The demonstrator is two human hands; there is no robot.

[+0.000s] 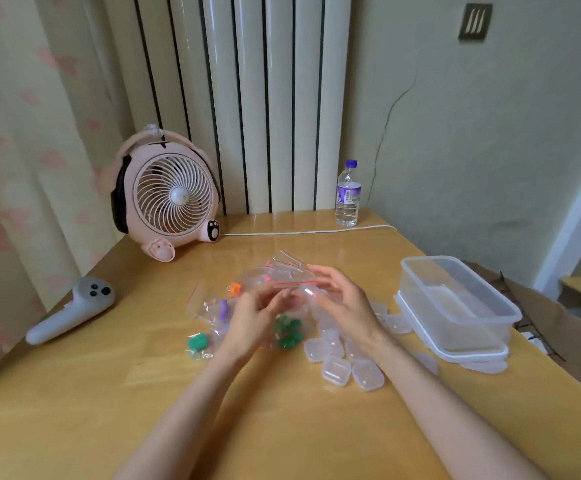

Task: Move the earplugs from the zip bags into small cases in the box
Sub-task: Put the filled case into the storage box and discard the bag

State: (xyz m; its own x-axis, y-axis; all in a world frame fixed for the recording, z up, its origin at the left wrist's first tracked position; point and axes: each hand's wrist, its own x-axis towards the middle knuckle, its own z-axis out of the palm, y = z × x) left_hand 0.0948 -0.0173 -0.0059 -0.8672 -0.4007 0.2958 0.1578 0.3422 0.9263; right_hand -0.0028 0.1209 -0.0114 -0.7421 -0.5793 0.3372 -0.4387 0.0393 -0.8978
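Opening a zip bag [294,285] of earplugs over the surface [74,410].
The left hand [251,320] and right hand [344,306] each pinch its red-striped mouth, and green earplugs [287,331] seem to hang low inside. Best to peel it evenly and keep it upright. Small cases [337,362] lie under the right wrist, the box [455,306] is beside them, and other bags [212,310] crowd behind.

The person's bare left forearm [178,410] and bare right forearm [438,410] are long, slim and smooth, uncovered up to the wrists. The left hand [251,322] and right hand [346,306] are bare as well, with slender fingers [318,270].
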